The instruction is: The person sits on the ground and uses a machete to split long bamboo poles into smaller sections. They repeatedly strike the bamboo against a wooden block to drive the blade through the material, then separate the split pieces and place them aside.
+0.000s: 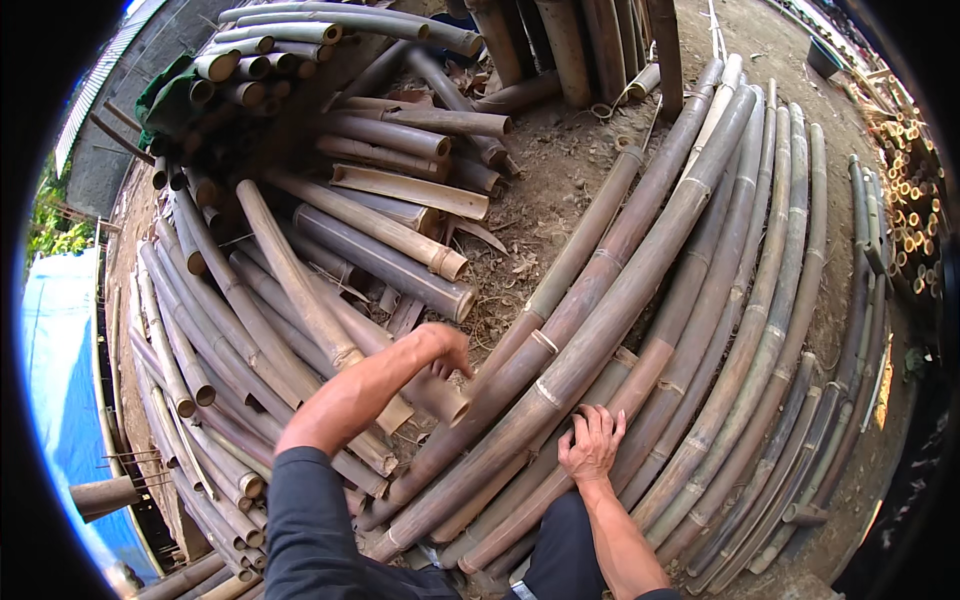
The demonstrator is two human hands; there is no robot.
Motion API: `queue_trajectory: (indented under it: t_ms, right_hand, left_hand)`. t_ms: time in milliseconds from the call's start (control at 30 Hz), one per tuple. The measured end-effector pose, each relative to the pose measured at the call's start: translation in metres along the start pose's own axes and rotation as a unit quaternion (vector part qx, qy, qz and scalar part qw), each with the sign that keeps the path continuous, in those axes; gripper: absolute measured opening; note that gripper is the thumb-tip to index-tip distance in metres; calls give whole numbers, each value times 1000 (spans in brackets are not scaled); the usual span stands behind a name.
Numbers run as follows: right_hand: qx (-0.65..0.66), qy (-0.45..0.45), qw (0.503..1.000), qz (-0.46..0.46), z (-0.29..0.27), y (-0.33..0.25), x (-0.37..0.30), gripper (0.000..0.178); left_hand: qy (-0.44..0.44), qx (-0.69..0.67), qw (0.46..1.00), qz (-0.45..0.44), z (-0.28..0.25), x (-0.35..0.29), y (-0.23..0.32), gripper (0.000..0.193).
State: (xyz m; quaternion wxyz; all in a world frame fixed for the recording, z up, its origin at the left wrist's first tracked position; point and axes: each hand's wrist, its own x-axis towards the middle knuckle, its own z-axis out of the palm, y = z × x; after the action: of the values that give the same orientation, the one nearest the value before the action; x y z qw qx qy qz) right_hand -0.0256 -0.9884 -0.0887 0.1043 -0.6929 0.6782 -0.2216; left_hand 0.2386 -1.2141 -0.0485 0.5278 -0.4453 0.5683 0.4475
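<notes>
Long brown bamboo poles (640, 262) lie side by side in front of me, running away toward the upper right. My right hand (592, 442) rests on a pole near my knee, fingers slightly bent and apart, not wrapped round it. My left hand (442, 350) is bent down at the wrist over the cut end of a shorter bamboo pole (445, 400). Its fingers are partly hidden and smeared, so I cannot tell whether they touch that pole. A pale bamboo pole (290, 265) slants across the pile on the left, passing beneath my left forearm.
Stacked bamboo (270, 60) with green cloth (165, 105) stands at the upper left. A split bamboo piece (410, 190) lies among cut lengths. Upright poles (565, 50) stand at the back. Farther right are more cut bamboo ends (912, 190) and a dark bucket (823, 57). Blue sheeting (60, 400) hangs left.
</notes>
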Motion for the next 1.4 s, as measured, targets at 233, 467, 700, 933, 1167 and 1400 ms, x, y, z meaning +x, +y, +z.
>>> queue_trajectory:
  t_ms: [233, 467, 700, 933, 1167, 1400]
  right_hand:
    - [-26, -37, 999, 25, -7, 6, 6, 30]
    - [-67, -73, 995, 18, 0, 2, 9, 36]
    - [-87, -101, 990, 35, 2, 2, 10, 33]
    - [-105, -105, 988, 33, 3, -2, 14, 33]
    - [-101, -109, 988, 31, 4, -4, 18, 32]
    - [-105, -102, 989, 33, 2, -9, 19, 32]
  left_hand:
    - [575, -12, 808, 127, -64, -23, -9, 36]
    - [764, -44, 644, -11, -209, 67, -1, 62]
    - [684, -126, 717, -43, -242, 100, -4, 82]
    - [798, -46, 593, -94, -261, 139, -16, 16]
    - [812, 10, 570, -127, -256, 156, -14, 8]
    - [782, -57, 620, -34, -222, 47, -22, 32]
